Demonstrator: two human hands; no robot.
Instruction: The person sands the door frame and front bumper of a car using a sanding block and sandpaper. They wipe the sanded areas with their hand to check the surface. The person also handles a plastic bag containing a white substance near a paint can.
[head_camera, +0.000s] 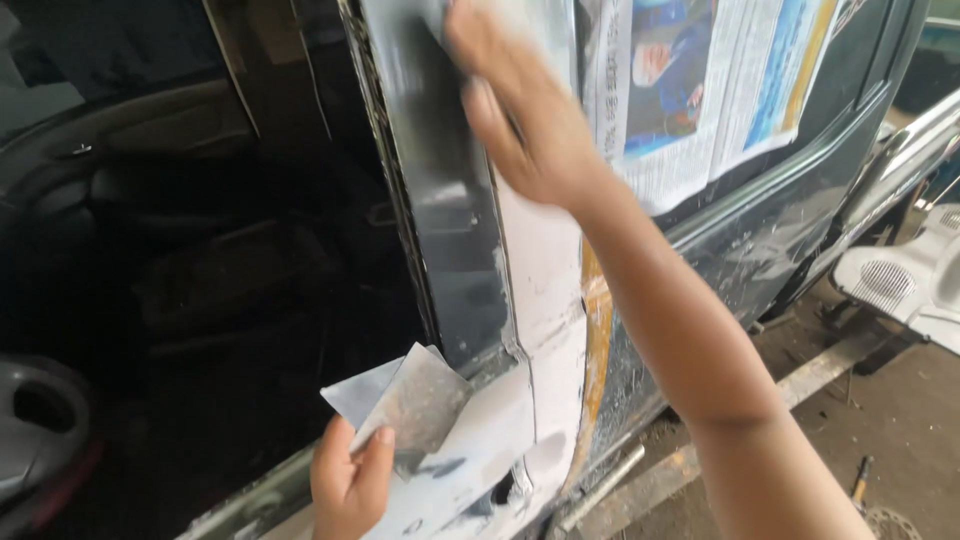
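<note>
My right hand (525, 110) presses flat high on the grey pillar (445, 200) of a car body, fingers closed over something I cannot make out. White filler (545, 290) covers the panel just below it. My left hand (348, 485) is low, pinching a pair of thin flat metal scraper blades (405, 400) smeared with grey filler, held next to the foot of the pillar.
Newspaper sheets (700, 90) are taped over the window to the right. The open door gap at left shows a dark cabin with a seat (220, 280). A detached light-grey trim panel (900, 285) and a tool (860, 480) lie on the ground at right.
</note>
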